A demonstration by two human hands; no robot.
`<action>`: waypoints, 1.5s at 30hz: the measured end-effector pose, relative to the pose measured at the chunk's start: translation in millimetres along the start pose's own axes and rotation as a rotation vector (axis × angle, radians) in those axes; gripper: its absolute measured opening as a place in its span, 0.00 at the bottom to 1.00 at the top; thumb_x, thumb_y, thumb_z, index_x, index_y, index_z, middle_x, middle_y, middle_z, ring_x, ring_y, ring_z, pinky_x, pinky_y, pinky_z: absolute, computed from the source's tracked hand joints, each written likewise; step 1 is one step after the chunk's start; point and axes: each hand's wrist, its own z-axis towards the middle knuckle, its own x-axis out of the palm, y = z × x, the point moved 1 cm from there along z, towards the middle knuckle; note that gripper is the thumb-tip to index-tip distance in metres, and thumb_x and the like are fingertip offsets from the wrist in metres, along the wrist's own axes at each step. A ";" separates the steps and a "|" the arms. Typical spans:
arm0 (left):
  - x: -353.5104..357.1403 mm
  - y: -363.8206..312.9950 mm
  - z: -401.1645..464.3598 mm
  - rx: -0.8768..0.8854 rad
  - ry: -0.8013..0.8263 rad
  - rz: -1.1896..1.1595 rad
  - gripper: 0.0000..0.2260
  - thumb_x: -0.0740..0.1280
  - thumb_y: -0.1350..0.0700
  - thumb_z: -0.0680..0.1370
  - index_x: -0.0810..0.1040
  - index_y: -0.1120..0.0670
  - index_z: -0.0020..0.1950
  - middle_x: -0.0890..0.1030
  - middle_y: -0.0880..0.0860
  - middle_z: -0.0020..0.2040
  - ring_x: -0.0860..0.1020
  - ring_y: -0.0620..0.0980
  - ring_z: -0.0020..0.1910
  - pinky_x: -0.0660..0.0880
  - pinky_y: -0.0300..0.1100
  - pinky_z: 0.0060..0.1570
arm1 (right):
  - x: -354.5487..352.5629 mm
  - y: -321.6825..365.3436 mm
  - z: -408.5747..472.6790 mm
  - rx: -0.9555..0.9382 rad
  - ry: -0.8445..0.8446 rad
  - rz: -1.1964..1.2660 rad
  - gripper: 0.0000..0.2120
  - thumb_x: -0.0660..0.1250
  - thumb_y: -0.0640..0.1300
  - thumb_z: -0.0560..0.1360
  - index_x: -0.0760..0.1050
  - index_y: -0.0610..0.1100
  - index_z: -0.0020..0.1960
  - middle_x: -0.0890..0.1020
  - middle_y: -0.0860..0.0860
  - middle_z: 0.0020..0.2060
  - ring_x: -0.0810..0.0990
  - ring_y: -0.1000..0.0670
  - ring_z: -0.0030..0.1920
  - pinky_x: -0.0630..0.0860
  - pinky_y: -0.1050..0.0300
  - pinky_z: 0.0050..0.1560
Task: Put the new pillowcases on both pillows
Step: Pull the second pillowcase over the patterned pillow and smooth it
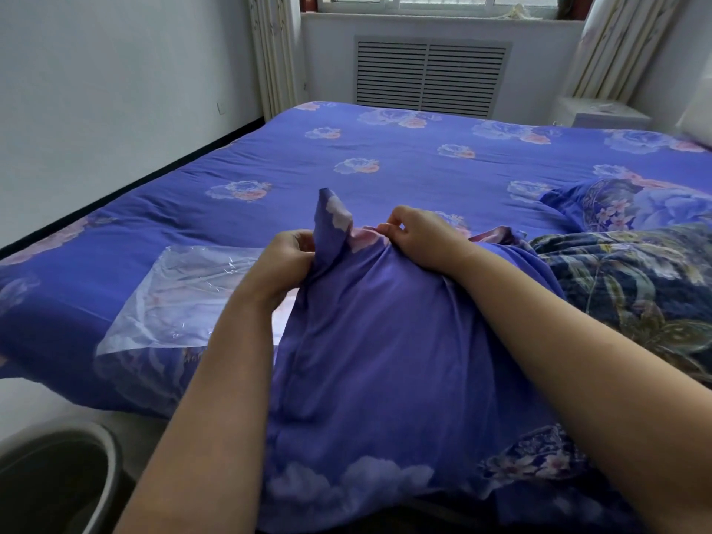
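Pillowcase [385, 341]: soft, light, limp cotton, stuffed with a pillow, lying at 6 o'clock on the bed [269, 156]. Likely to bunch and slip; best gripped at the far hem, near the corners. Left hand [287, 260] clamped on the raised corner flap at 11 o'clock of the case. Right hand [418, 237] pinching the hem edge at 12 o'clock, forearm resting across the fabric. Plastic wrapper [185, 298] at 9 o'clock; dark floral pillow [624, 279] at 3 o'clock.
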 end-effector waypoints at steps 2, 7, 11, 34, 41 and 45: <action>-7.8 -7.2 1.3 0.028 0.046 0.203 0.17 0.57 0.72 0.71 0.80 0.54 0.37 0.79 0.41 0.30 0.74 0.37 0.30 0.72 0.33 0.31 | -0.4 1.7 -1.8 -0.002 -0.006 -0.007 0.16 0.59 0.52 0.80 0.73 0.40 0.55 0.78 0.41 0.57 0.74 0.41 0.58 0.66 0.53 0.49; -10.4 -23.1 3.2 0.179 0.011 0.635 0.14 0.60 0.68 0.72 0.69 0.55 0.29 0.73 0.49 0.30 0.69 0.45 0.30 0.65 0.33 0.29 | -1.0 4.9 -4.4 0.000 -0.012 -0.014 0.16 0.58 0.52 0.80 0.73 0.39 0.55 0.78 0.40 0.56 0.74 0.41 0.57 0.66 0.54 0.48; -15.4 -26.3 9.5 0.259 0.000 0.880 0.09 0.59 0.69 0.72 0.70 0.57 0.35 0.77 0.59 0.38 0.71 0.56 0.37 0.64 0.42 0.37 | -2.4 7.8 -6.0 -0.013 0.000 0.009 0.15 0.58 0.51 0.80 0.73 0.40 0.55 0.78 0.41 0.57 0.74 0.42 0.57 0.65 0.55 0.48; -6.4 -12.7 2.9 0.028 0.197 0.106 0.17 0.65 0.56 0.70 0.76 0.72 0.42 0.76 0.57 0.39 0.71 0.51 0.40 0.68 0.48 0.41 | -3.6 79.5 -48.1 0.051 -0.058 -0.358 0.08 0.60 0.47 0.78 0.72 0.46 0.55 0.79 0.46 0.53 0.76 0.43 0.50 0.64 0.55 0.41; 3.3 3.7 1.1 0.016 0.190 0.022 0.13 0.67 0.61 0.73 0.75 0.73 0.43 0.75 0.57 0.39 0.70 0.52 0.40 0.68 0.47 0.39 | 23.5 61.9 -51.7 0.161 -0.099 -0.036 0.13 0.61 0.43 0.74 0.74 0.48 0.58 0.80 0.47 0.52 0.77 0.43 0.55 0.64 0.57 0.43; -6.2 0.3 3.8 0.077 0.219 0.045 0.12 0.67 0.60 0.71 0.78 0.70 0.45 0.75 0.56 0.38 0.70 0.47 0.36 0.69 0.40 0.34 | 22.8 49.3 -59.7 0.185 -0.121 0.324 0.18 0.70 0.48 0.70 0.66 0.46 0.28 0.70 0.53 0.26 0.71 0.49 0.34 0.64 0.56 0.38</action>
